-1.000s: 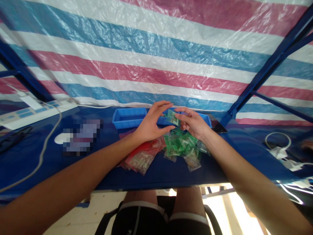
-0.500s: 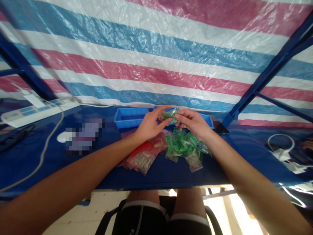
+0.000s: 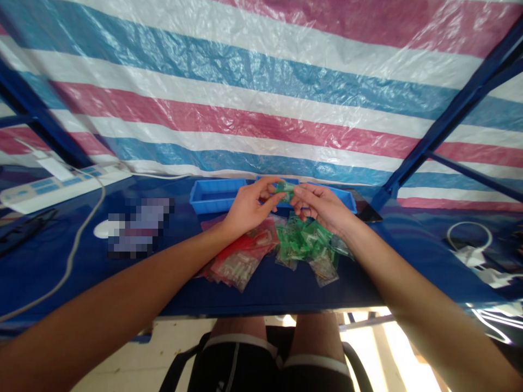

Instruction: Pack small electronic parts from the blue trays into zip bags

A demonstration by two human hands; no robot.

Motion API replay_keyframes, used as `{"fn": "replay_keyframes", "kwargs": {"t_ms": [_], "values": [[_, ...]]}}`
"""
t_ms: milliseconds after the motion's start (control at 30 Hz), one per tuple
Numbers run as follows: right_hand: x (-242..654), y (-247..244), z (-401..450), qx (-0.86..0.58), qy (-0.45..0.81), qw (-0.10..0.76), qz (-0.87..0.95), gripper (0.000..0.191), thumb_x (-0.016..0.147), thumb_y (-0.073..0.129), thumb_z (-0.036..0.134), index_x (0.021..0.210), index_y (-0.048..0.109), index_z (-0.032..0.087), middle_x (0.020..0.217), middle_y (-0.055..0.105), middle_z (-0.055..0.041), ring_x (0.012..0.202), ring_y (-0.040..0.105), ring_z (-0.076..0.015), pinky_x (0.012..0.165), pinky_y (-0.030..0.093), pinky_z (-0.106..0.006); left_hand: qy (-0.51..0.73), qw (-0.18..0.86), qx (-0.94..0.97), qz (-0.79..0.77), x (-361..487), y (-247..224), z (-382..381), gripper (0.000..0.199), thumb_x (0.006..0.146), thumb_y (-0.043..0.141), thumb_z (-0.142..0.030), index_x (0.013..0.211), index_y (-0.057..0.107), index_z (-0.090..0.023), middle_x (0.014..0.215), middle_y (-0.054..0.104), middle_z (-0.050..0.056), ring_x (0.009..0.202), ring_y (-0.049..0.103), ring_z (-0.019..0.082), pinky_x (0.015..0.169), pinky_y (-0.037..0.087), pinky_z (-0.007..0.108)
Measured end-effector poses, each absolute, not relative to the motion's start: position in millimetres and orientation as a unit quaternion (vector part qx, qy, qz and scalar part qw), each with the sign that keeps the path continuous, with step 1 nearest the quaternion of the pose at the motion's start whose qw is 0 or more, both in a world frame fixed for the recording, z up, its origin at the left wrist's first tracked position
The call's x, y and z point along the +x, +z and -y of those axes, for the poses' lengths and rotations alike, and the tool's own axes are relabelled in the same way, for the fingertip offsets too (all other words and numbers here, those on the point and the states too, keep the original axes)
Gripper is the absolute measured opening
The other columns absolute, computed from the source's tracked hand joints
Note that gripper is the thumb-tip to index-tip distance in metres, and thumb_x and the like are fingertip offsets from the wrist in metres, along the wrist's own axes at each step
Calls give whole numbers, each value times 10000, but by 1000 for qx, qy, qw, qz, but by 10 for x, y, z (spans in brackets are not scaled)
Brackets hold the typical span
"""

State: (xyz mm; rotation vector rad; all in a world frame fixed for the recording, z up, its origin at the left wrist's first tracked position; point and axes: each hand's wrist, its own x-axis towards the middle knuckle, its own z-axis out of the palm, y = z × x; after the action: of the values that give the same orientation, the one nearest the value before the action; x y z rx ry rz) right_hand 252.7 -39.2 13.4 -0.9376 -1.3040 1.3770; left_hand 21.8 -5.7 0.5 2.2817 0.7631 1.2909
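Note:
Between my two hands, above the table, is a small greenish clear plastic bag (image 3: pixel 285 190). My left hand (image 3: pixel 254 202) pinches its left side with thumb and fingers. On the right side, the fingertips of my right hand (image 3: pixel 321 202) close on the same bag. What lies inside the bag is too small to make out. Beneath my hands sits a pile of green and clear bags (image 3: pixel 304 242), small pieces showing through some of them. To its left lies a heap of red and clear bags (image 3: pixel 245 253), partly under my left forearm.
Blue plastic bins (image 3: pixel 216 204) stand behind my hands, some partly covered by them. A white power strip (image 3: pixel 61 188) with a cable lies at the left, near a white oval object (image 3: pixel 107 229). White cables (image 3: pixel 469 239) lie on the right. A striped tarp (image 3: pixel 253 120) hangs behind the blue table (image 3: pixel 286 294).
The bag between my hands looks more bunched together, and my fingers have shifted slightly on it. Both piles and the bins stay where they were.

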Motion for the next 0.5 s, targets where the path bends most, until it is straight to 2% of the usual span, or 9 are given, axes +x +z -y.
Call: {"fn": "replay_keyframes", "kwargs": {"t_ms": [33,100,167,200,267,333,400,500], "values": [[2531,124,389,-393,550,492,548,467,768,951,595,813,717,193,712,711,-10,544,595,-105,472,452,-226,455,206,823,-270,222,10,64,470,1070,650,-496,1436,627,-202,935,745,32,744,726,161,730,593,274],[2547,106,375,-406,531,505,547,500,781,949,574,691,632,198,542,568,41,440,448,-75,423,348,-227,440,191,842,-246,233,33,89,574,1061,663,-494,1555,541,-228,1152,752,84,924,744,196,815,611,299],[2568,108,366,-406,551,514,517,547,809,932,557,629,552,207,460,452,66,400,349,-66,401,263,-233,437,166,858,-214,241,57,114,653,1012,733,-503,1578,533,-245,1410,670,141,1098,718,238,897,621,339],[2578,121,368,-400,570,514,500,547,812,933,537,624,536,210,445,421,72,394,326,-65,397,238,-234,437,156,863,-202,242,64,121,646,991,764,-499,1552,566,-248,1462,639,152,1131,706,249,912,621,350],[2588,160,386,-381,610,503,479,529,809,943,497,631,535,210,437,387,80,392,307,-63,396,209,-231,436,142,867,-195,233,66,119,482,1006,753,-454,1427,672,-235,1367,686,136,1064,711,230,887,610,341],[2584,199,411,-365,638,483,476,526,804,951,479,631,535,207,442,379,81,397,306,-61,397,202,-226,438,131,865,-205,217,58,99,284,1063,674,-380,1283,738,-212,1136,740,93,927,704,190,829,580,314],[2570,216,427,-368,640,469,485,529,815,935,530,643,557,204,447,393,74,402,321,-65,395,227,-224,442,123,863,-212,206,52,74,218,1087,627,-336,1196,752,-193,992,725,64,864,678,176,795,550,303],[2547,202,418,-404,594,481,504,498,815,901,644,826,674,201,536,540,44,426,415,-82,402,328,-221,462,119,853,-214,211,59,57,211,1085,632,-359,1123,743,-183,1022,695,73,884,653,178,816,541,312]]}}
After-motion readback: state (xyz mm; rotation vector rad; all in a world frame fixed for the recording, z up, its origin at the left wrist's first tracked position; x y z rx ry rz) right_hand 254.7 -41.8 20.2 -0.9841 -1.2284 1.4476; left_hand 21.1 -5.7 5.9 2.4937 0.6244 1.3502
